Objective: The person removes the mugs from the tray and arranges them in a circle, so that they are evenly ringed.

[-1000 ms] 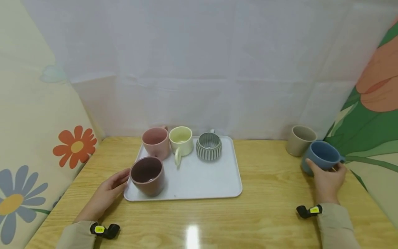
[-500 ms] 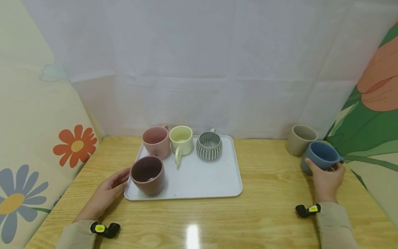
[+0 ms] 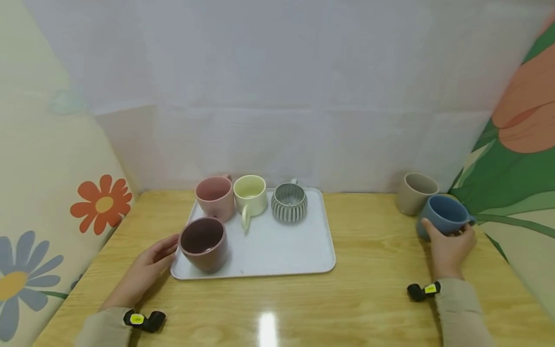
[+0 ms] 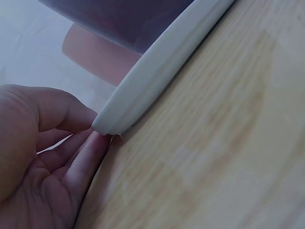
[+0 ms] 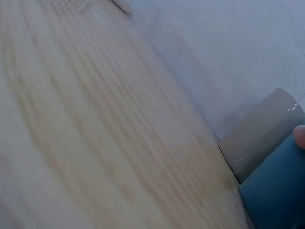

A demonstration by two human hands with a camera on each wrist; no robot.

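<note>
A white tray [image 3: 277,250] lies on the table. At its front left corner my left hand [image 3: 145,267] pinches the rim, the thumb on the edge and a finger [image 4: 88,160] beneath it in the left wrist view. Close beside that hand, a wide plum-brown cup [image 3: 207,258] stands on the tray. Over at the right, my right hand [image 3: 453,250] grips a blue mug [image 3: 446,210] around its near side, its handle pointing right. Right behind the blue mug stands a beige cup [image 3: 409,198]. Only one fingertip [image 5: 299,136] shows in the right wrist view.
Along the tray's back stand a pink mug [image 3: 220,207], a pale yellow mug [image 3: 256,205] with its handle toward me, and a grey ribbed cup [image 3: 289,212]. A white cloth [image 3: 260,96] hangs behind the wooden table [image 3: 347,299]. Flower-printed panels flank both sides.
</note>
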